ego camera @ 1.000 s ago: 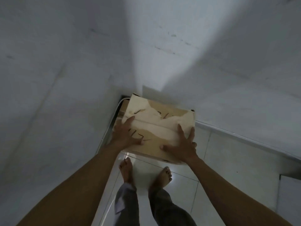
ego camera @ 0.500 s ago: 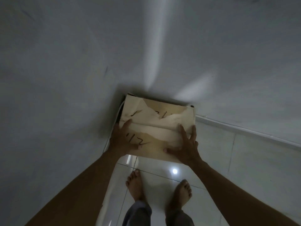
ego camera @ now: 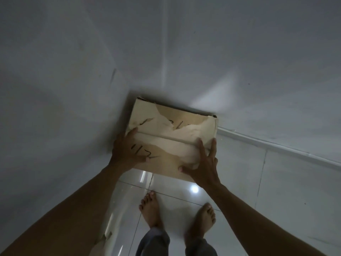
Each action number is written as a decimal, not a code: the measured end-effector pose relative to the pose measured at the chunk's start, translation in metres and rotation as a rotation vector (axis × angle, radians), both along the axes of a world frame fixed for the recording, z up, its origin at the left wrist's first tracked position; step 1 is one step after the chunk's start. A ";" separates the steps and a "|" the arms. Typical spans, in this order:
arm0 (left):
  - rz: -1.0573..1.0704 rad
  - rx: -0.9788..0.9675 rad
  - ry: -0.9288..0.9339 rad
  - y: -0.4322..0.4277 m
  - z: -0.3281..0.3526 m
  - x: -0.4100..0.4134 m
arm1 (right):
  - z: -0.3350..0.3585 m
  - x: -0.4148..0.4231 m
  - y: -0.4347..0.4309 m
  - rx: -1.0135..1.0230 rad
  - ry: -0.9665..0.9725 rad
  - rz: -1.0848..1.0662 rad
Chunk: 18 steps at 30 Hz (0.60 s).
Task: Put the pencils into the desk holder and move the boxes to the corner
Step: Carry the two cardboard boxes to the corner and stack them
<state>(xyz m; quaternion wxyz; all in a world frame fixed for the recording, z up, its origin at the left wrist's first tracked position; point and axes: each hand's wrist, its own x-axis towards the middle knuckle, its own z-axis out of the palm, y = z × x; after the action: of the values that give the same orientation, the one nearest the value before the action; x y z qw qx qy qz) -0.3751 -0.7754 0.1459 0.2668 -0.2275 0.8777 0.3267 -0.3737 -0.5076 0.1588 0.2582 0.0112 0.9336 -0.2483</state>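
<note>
Cardboard box [ego camera: 166, 126] in the corner [ego camera: 163, 80], left hand [ego camera: 127, 150] and right hand [ego camera: 203, 167] flat atop, fingers [ego camera: 201, 147] wide.

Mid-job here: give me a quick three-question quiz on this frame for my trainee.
1. True or false: the cardboard box lies well clear of the corner.
2. The left hand and right hand are: A) both resting on the box B) both off it C) holding pencils.
3. Fill in: the feet on the tiled floor are ____.
Key: 1 false, it is tucked into the corner; 2 A; 3 bare.
</note>
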 end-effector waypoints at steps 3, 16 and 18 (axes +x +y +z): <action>-0.087 -0.064 -0.047 -0.004 -0.001 0.001 | -0.001 0.001 -0.007 0.014 0.003 0.025; -0.274 -0.170 -0.045 0.064 0.019 0.043 | 0.013 0.030 0.009 0.200 -0.058 0.246; -0.262 -0.113 -0.055 0.077 0.029 0.056 | 0.022 0.037 0.012 0.224 -0.088 0.293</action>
<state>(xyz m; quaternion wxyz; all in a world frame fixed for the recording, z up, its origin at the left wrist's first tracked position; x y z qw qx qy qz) -0.3193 -0.6982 0.1752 0.3179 -0.1343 0.9093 0.2326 -0.3372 -0.4958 0.1803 0.3294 -0.0855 0.9348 -0.1019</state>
